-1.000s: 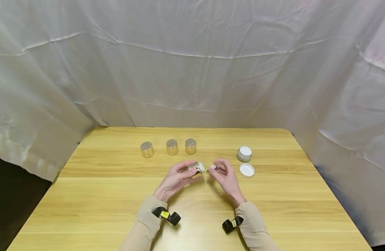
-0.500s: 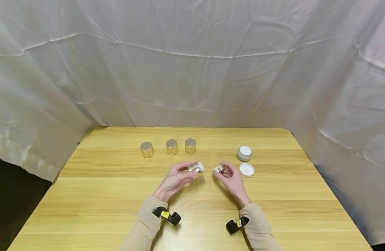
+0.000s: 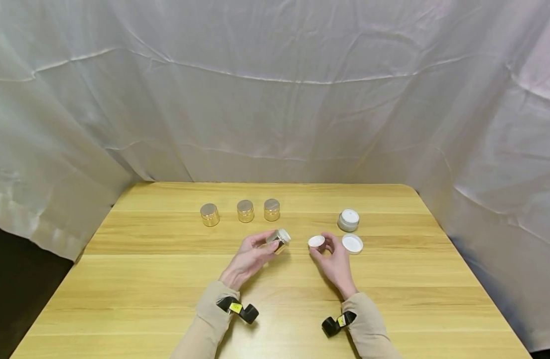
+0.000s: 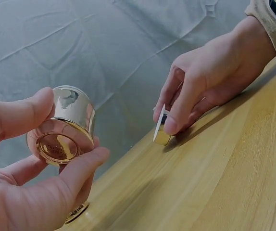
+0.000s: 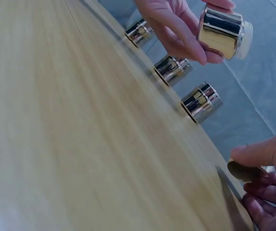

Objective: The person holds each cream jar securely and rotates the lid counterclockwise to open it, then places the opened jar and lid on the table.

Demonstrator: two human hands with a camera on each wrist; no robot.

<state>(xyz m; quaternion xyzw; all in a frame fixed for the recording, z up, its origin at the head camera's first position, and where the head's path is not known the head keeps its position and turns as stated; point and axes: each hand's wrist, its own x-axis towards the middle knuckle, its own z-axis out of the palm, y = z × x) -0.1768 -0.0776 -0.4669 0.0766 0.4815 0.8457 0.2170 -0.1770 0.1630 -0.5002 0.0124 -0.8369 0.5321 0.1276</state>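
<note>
My left hand (image 3: 249, 259) grips a shiny gold jar (image 3: 278, 240) by its sides, tilted above the table. The jar's pale mouth points up and to the right, with no lid on it; its round gold base (image 4: 57, 147) shows in the left wrist view. To the right, my right hand (image 3: 335, 262) pinches a gold lid (image 3: 317, 242) between thumb and fingers. White inside faces up on this lid. Low over the wood it sits, and I cannot tell whether it touches. In the right wrist view, the thumb partly covers the lid (image 5: 244, 171).
Three lidded gold jars, left (image 3: 209, 215), middle (image 3: 245, 211) and right (image 3: 272, 210), stand in a row at the back of the wooden table (image 3: 145, 279). On the right are a pale jar with a white top (image 3: 348, 220) and a white lid (image 3: 352, 244). Grey cloth (image 3: 275, 99) hangs behind.
My right hand has drawn the lid away to the right from the jar and turned its white inside upward. The left hand has barely moved, tilting the jar slightly more upright.
</note>
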